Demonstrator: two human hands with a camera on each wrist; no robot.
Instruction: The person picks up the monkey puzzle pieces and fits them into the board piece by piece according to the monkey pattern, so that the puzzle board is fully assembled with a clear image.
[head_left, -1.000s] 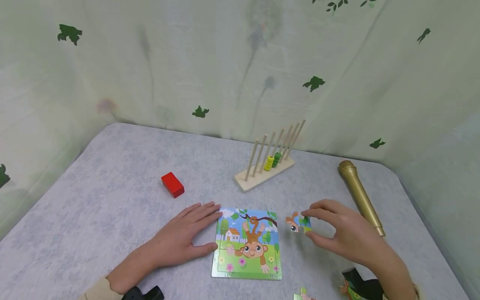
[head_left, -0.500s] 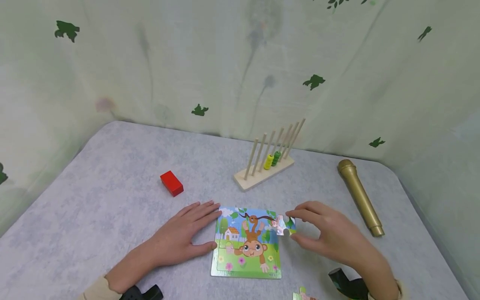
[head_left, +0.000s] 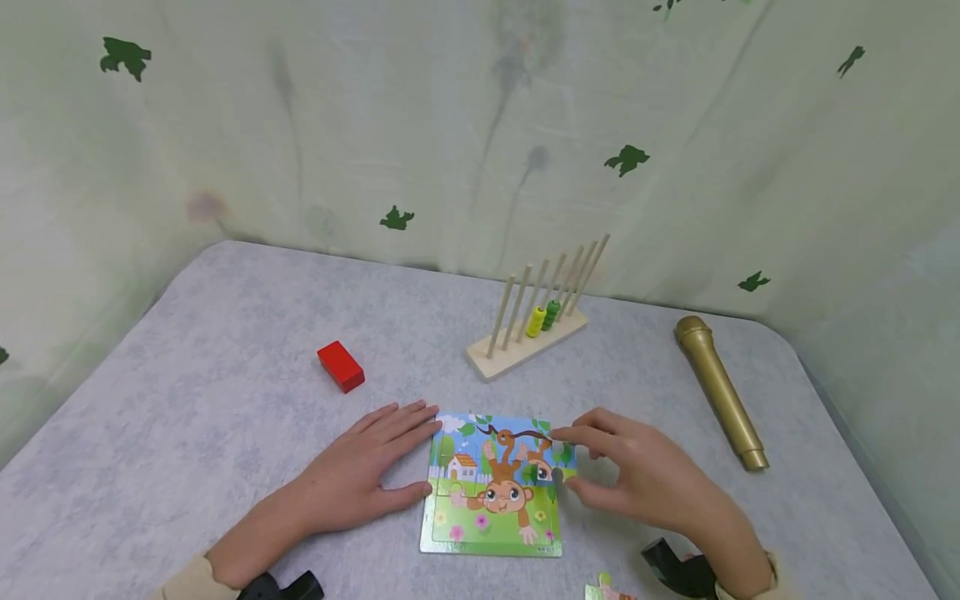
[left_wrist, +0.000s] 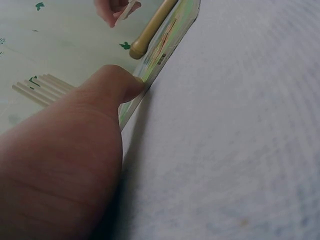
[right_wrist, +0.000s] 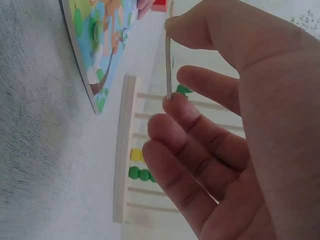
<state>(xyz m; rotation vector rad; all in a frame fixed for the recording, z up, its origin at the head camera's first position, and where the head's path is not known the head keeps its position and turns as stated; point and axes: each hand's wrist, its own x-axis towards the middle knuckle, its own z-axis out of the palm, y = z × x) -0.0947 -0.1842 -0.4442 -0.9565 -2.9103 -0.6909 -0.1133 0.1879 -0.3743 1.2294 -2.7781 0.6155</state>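
My left hand (head_left: 367,475) lies palm down with its fingers straight, fingertips and thumb at the left edge of a monkey jigsaw puzzle (head_left: 491,533). The thumb (left_wrist: 112,87) touches the puzzle's edge in the left wrist view. Between thumb and fingertip, my right hand (head_left: 648,471) pinches a loose jigsaw piece (head_left: 564,455) with part of a monkey's face on it. That piece overlaps the puzzle's upper right side in the head view. Seen edge-on in the right wrist view, the thin piece (right_wrist: 168,65) is raised above the puzzle board (right_wrist: 102,55).
Another jigsaw piece (head_left: 607,592) lies at the bottom edge of the head view. Behind the puzzle stands a wooden peg rack (head_left: 517,354) with yellow and green beads. A red block (head_left: 341,367) is at the left, a gold toy microphone (head_left: 720,392) at the right.
My right hand has moved left with the jigsaw piece, from beside the puzzle to over its right side. The left hand stays at the puzzle's left edge.
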